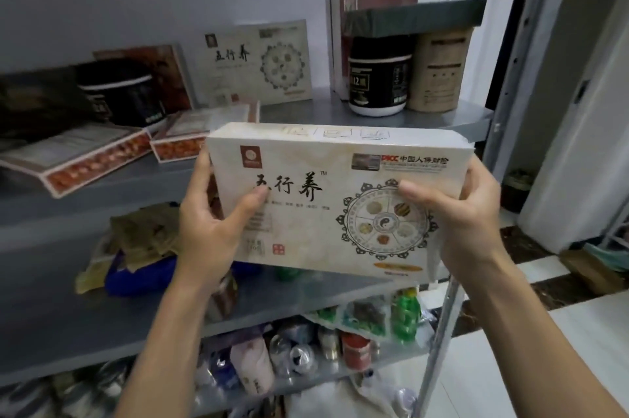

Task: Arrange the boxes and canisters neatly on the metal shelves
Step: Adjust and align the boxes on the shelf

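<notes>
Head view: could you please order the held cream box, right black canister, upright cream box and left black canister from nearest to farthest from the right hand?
1. Held cream box: gripped by the right hand.
2. Right black canister: upper shelf, right side.
3. Upright cream box: same shelf, back centre.
4. Left black canister: far left.

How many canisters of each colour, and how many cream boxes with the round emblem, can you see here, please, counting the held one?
Black canisters: 2
Tan canisters: 1
Cream boxes: 2, one held, one standing on the top shelf
Total: 5
</notes>
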